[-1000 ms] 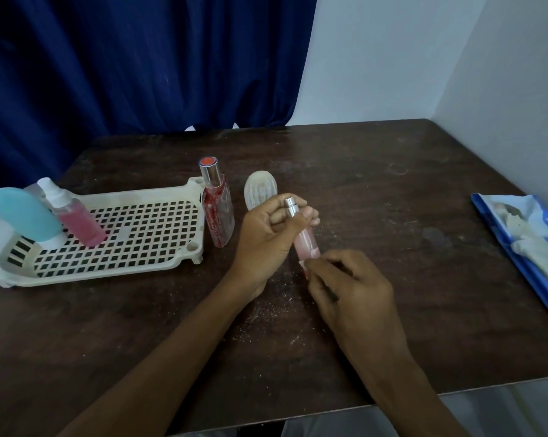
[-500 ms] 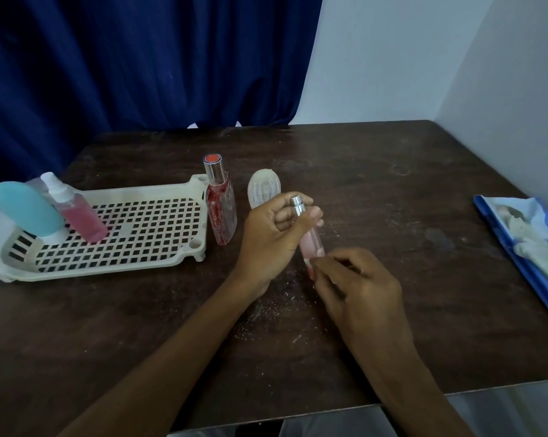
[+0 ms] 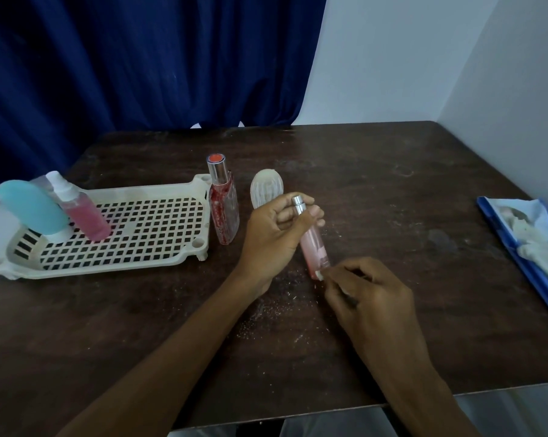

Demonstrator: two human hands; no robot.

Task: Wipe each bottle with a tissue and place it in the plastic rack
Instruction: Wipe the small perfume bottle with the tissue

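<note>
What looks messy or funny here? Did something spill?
Little white specks are scattered on the dark table near the left hand, which holds the slim pink bottle, and the right hand, which pinches a tissue bit. They look like crumbs or shreds. In the plastic rack, the teal bottle and pink spray bottle lean tilted.

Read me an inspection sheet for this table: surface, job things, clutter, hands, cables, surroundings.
Surface: dark wooden table, scuffed, pale crumbs scattered.
Job's things: plastic rack holds teal bottle and pink spray bottle; red bottle upright on the table beside the rack; slim pink bottle in hand.
Clutter: white ribbed object near the red bottle; blue packet at the right edge.
Hands: left hand grips the slim pink bottle near its cap; right hand pinches a tissue at its base.
Cables: nothing seen.
Surroundings: blue curtain, white walls.
</note>
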